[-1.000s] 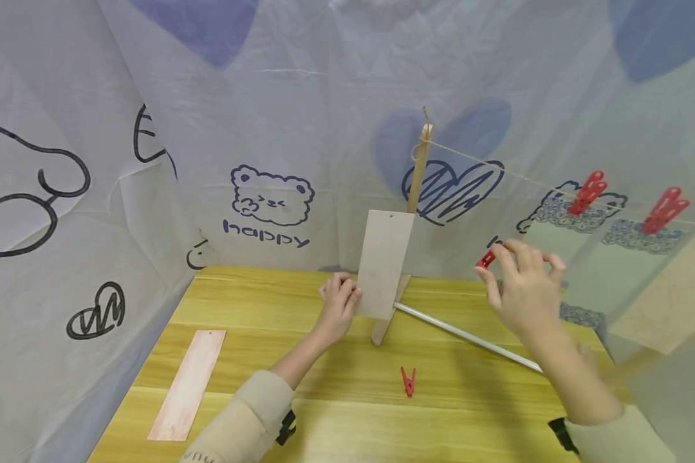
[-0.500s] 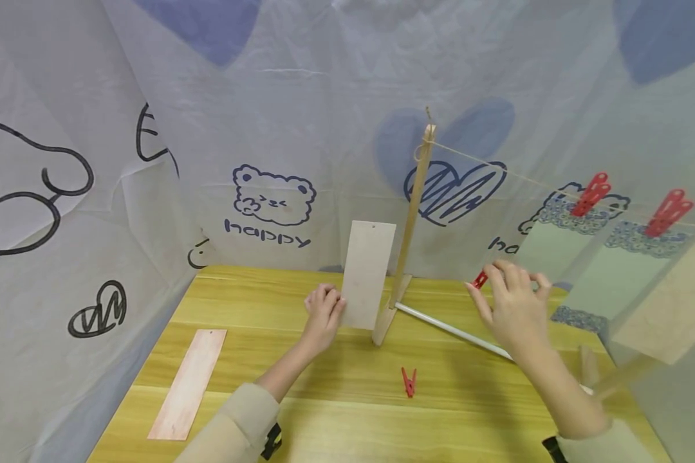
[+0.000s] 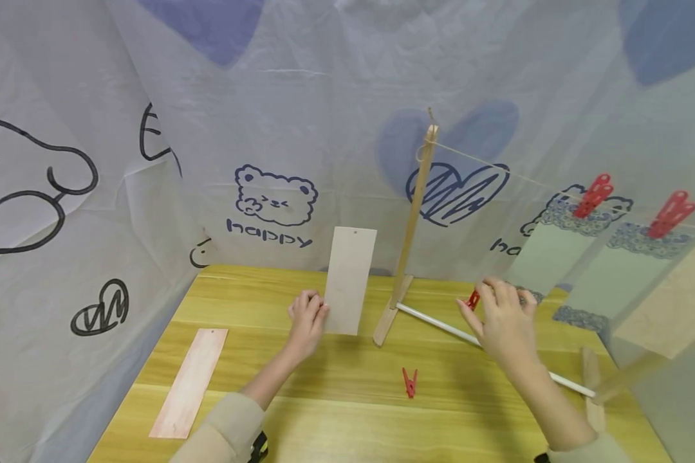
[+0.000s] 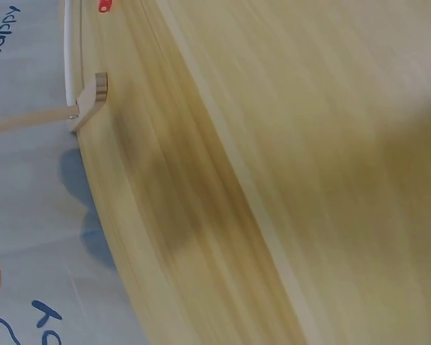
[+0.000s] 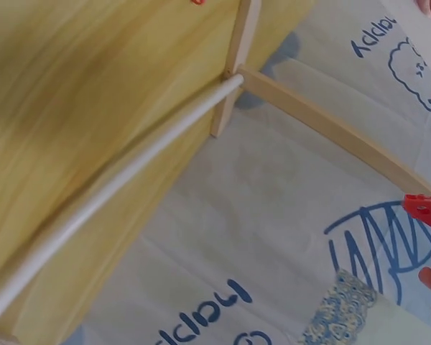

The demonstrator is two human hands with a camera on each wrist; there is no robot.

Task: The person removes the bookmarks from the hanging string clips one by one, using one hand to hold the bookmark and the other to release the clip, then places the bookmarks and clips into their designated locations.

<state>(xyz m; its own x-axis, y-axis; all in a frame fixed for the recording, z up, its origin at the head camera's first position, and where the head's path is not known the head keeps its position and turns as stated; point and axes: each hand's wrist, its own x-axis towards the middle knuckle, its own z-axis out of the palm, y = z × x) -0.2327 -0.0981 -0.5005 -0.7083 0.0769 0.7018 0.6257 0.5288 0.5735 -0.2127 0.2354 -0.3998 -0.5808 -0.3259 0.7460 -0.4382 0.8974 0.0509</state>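
Note:
My left hand [image 3: 308, 323] grips the lower left edge of a pale rectangular card [image 3: 350, 281] with a small hole near its top. The card stands upright above the table, left of the wooden post. Between thumb and fingers, my right hand [image 3: 505, 326] pinches a red clothespin [image 3: 473, 299]; the right wrist view shows that clothespin [image 5: 422, 205] at its right edge. A second red clothespin [image 3: 410, 384] lies on the table between my arms. Flat at the left lies a pinkish card [image 3: 190, 384], also holed. Only a sliver of finger shows in the left wrist view.
A thin string [image 3: 486, 164] runs right from the wooden post [image 3: 415, 218]. On it, red clothespins [image 3: 593, 196] hold pale green cards [image 3: 556, 247] with blue lace patterns, and a beige card [image 3: 674, 292] hangs nearer. A white rod [image 3: 440, 326] joins the stand's feet.
My left hand has moved left and down with the card, away from the post. My right hand has also come down and left with the clothespin.

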